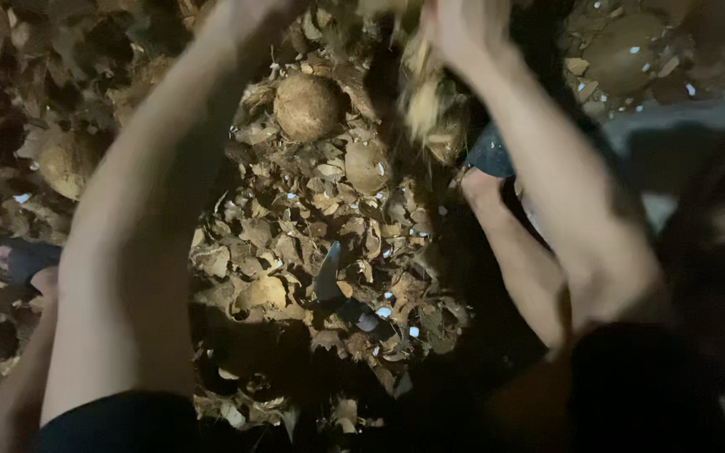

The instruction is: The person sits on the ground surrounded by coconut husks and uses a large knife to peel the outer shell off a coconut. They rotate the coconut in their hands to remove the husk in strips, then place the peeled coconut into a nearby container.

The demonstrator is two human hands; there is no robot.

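Note:
Both my arms reach up to the top edge of the view and are blurred by motion. My left hand (pixel 249 15) is mostly cut off by the frame, so its grip is unclear. My right hand (pixel 463 27) is closed on a pale, fibrous coconut husk (pixel 421 101) that hangs blurred just below it. Under the hands lies a heap of brown husk pieces (pixel 312 226). A round husked coconut (pixel 306 106) sits on the heap, with another (pixel 367 165) beside it. A dark blade (pixel 329 273) stands in the middle of the heap.
More coconuts lie at the left (pixel 65 159) and top right (pixel 627 50), among husk scraps and white shell chips. A sandalled foot (pixel 27 262) is at the left edge. A bare leg (pixel 509 252) and a dark sandal (pixel 490 153) are right of the heap.

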